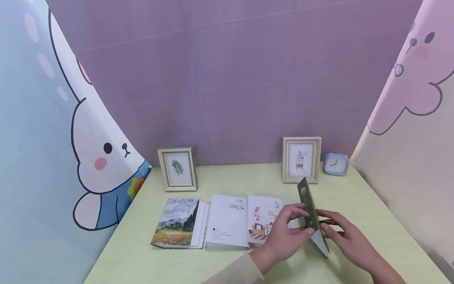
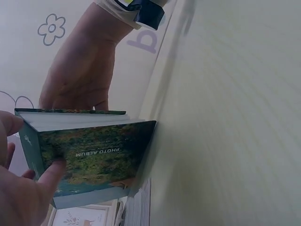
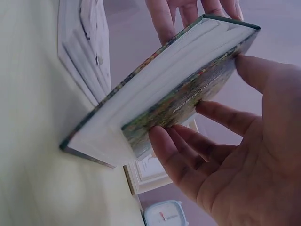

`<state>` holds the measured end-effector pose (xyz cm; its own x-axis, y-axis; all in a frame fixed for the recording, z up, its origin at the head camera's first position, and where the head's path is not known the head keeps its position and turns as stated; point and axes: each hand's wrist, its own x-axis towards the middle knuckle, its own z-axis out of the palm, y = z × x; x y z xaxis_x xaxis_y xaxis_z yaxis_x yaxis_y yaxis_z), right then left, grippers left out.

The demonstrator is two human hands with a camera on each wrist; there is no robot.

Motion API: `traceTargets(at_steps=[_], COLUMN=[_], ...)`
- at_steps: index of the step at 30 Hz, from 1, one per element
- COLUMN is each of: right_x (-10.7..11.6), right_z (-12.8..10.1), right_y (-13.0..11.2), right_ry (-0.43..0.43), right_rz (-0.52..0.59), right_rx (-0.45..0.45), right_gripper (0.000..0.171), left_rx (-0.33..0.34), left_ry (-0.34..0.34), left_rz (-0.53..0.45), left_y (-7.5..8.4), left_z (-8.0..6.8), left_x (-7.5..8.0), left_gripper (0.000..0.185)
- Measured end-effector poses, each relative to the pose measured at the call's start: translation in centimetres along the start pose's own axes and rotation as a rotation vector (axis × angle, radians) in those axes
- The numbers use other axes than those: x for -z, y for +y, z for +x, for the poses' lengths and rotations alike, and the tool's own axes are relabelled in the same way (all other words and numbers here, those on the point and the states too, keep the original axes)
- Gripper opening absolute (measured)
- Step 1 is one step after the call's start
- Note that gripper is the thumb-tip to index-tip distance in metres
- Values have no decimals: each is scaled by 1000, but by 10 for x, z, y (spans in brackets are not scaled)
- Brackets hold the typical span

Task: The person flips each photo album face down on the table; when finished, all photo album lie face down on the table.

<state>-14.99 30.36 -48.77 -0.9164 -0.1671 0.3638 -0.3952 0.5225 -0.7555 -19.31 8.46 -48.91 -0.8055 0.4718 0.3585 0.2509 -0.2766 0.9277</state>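
Green photo album (image 1: pixel 312 211) held tilted on its lower edge on the desk (image 1: pixel 358 189), at the right end of a row of books. Pinched from one side by the left hand (image 1: pixel 283 232), fingers (image 2: pixel 49 172) pressed on the cover and thumb at the top edge; gripped from the other side by the right hand (image 1: pixel 345 234), fingers (image 3: pixel 174 150) curled round the cover, thumb at the upper corner.

Likely risks, as a judgement: only a narrow edge bearing on the smooth desk, so a slide outward under uneven pressure; pages fanning open with a slack grip; a fall onto the illustrated book (image 1: pixel 264 221) just beside the left hand; less likely, a knock against the right frame (image 1: pixel 301 159) behind.

Counted: four books in all, one held and three lying flat, namely the painted-cover book (image 1: pixel 177 223), the white book (image 1: pixel 228 221) and the illustrated one. Two picture frames, including the left frame (image 1: pixel 177 169). One blue clock (image 1: pixel 335 163). Two hands.
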Motion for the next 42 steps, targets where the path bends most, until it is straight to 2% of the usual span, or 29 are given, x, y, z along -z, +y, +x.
traceTargets(at_steps=[8, 16, 23, 30, 36, 39, 42], right_x=[8, 11, 13, 18, 24, 26, 28], right_z=[3, 0, -1, -2, -5, -6, -6], right_y=[-3, -4, 0, 4, 11, 12, 10], right_ry=[-65, -77, -98, -107, -75, -55, -33], right_rz=[188, 240, 278, 286, 300, 316, 323], right_rx=[-35, -75, -115, -164, -255, -287, -357], right_gripper=[40, 40, 41, 43, 48, 48, 49], left_rx=[-9, 17, 17, 89, 94, 132, 160], left_ry=[-31, -59, -64, -56, -104, -131, -167], left_rz=[-35, -86, -90, -134, -53, 9, 96], left_y=[2, -3, -7, -12, -18, -19, -20], left_z=[1, -1, -2, -5, -7, -8, -9], left_x=[-2, -3, -2, -5, -7, -7, -6], left_gripper=[44, 55, 58, 60, 57, 53, 50])
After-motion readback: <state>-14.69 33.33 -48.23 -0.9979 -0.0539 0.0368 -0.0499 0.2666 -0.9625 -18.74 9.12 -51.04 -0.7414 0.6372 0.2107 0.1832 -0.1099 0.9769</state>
